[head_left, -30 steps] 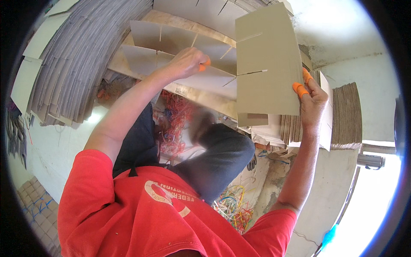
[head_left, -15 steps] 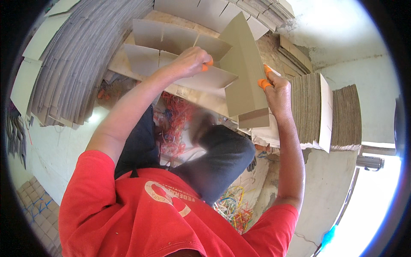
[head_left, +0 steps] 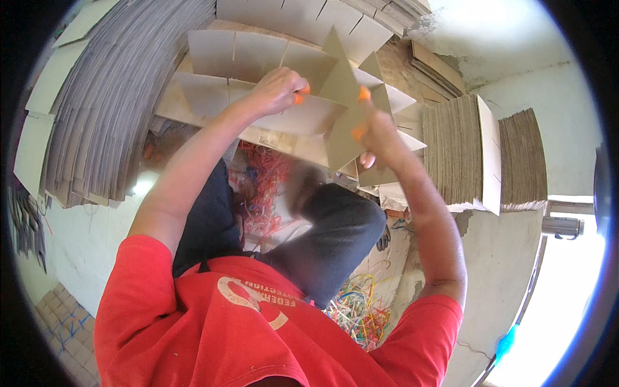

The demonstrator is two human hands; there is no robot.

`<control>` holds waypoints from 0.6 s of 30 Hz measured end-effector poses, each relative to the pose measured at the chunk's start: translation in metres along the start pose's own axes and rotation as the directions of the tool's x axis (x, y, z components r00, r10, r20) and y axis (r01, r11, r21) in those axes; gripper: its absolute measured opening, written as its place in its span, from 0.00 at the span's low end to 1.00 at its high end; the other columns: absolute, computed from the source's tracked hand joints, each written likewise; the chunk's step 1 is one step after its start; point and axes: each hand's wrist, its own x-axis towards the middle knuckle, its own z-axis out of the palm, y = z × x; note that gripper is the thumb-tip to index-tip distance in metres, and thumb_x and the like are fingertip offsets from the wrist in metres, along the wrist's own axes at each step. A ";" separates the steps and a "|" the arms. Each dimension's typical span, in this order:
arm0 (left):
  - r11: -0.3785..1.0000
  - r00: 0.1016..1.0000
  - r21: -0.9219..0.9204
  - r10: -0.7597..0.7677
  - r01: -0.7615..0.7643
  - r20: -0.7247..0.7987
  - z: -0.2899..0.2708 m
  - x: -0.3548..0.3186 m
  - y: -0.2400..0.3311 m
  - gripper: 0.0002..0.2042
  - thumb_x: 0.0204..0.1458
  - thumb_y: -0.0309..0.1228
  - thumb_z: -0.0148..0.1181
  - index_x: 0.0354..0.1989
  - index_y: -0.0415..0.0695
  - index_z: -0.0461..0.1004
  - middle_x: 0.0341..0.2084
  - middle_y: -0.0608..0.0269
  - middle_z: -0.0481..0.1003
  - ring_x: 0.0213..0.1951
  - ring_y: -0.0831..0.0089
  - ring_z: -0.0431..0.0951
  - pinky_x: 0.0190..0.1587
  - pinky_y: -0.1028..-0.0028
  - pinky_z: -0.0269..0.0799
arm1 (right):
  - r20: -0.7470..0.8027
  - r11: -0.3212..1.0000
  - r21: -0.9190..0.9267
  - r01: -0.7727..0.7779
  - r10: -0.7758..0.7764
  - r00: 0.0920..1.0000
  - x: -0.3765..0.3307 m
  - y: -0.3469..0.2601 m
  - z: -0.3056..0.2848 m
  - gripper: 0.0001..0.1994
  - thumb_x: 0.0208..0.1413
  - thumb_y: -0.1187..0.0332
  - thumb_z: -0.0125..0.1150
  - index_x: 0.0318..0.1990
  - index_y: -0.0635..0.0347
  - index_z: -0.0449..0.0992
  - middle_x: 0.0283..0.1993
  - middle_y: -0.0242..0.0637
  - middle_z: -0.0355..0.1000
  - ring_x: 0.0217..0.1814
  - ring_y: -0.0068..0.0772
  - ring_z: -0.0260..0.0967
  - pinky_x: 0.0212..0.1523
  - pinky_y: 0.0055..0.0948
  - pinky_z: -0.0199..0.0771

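Slotted cardboard partitions stand on edge in front of me. My left hand (head_left: 282, 90), orange covers on its fingertips, is closed on the upper edge of a long cardboard strip (head_left: 313, 115). A second long strip (head_left: 258, 55) runs behind it, roughly parallel. Across their right ends stands a cardboard crosspiece (head_left: 346, 122), upright and slightly tilted. My right hand (head_left: 382, 137), somewhat blurred and also with orange finger covers, grips this crosspiece from its right side. Smaller interlocked cardboard pieces (head_left: 398, 98) show just beyond the right hand. Where the slots meet is partly hidden.
Tall stacks of flat cardboard rise at the left (head_left: 119, 97) and the right (head_left: 451, 148). Another slotted strip (head_left: 296, 19) stands at the back of the wooden surface (head_left: 300, 147). Tangled red strapping (head_left: 264, 187) lies below, and a multicoloured heap (head_left: 361, 309) beside my leg.
My right hand has moved left together with the crosspiece, which now stands closer to my left hand. Interlocked pieces have come into sight to its right. The left hand keeps its hold.
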 end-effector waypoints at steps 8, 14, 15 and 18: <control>0.985 0.980 -0.039 -0.161 0.167 0.117 -0.014 -0.003 0.016 0.11 0.44 0.31 0.66 0.35 0.39 0.80 0.30 0.48 0.79 0.35 0.54 0.79 0.40 0.63 0.72 | -0.280 0.924 -0.382 0.014 -0.130 0.951 -0.037 0.035 0.025 0.40 0.54 0.63 0.65 0.72 0.48 0.49 0.28 0.51 0.73 0.29 0.48 0.74 0.32 0.42 0.74; 0.990 0.997 0.116 -0.078 0.075 0.025 -0.028 -0.010 0.027 0.23 0.43 0.41 0.70 0.46 0.43 0.78 0.38 0.52 0.79 0.43 0.56 0.77 0.47 0.64 0.72 | -0.749 0.427 -0.662 -0.616 -0.355 0.559 -0.088 0.145 -0.100 0.36 0.52 0.51 0.65 0.67 0.52 0.59 0.59 0.44 0.68 0.62 0.50 0.63 0.57 0.48 0.67; 0.993 0.998 0.099 -0.062 0.064 -0.020 -0.029 -0.009 0.025 0.24 0.44 0.43 0.69 0.48 0.43 0.77 0.39 0.52 0.79 0.44 0.56 0.77 0.47 0.64 0.72 | -0.829 0.391 -0.558 -0.732 -0.225 0.512 -0.096 0.163 -0.114 0.39 0.50 0.50 0.66 0.67 0.53 0.58 0.59 0.45 0.67 0.64 0.52 0.61 0.59 0.49 0.64; 0.998 1.000 0.054 -0.028 0.029 -0.010 -0.022 0.003 0.017 0.26 0.43 0.44 0.70 0.49 0.42 0.76 0.42 0.52 0.78 0.46 0.56 0.76 0.47 0.63 0.72 | -0.818 0.434 -0.351 -0.830 0.289 0.497 -0.126 0.215 -0.163 0.38 0.44 0.46 0.70 0.59 0.60 0.68 0.54 0.50 0.71 0.58 0.49 0.67 0.54 0.47 0.67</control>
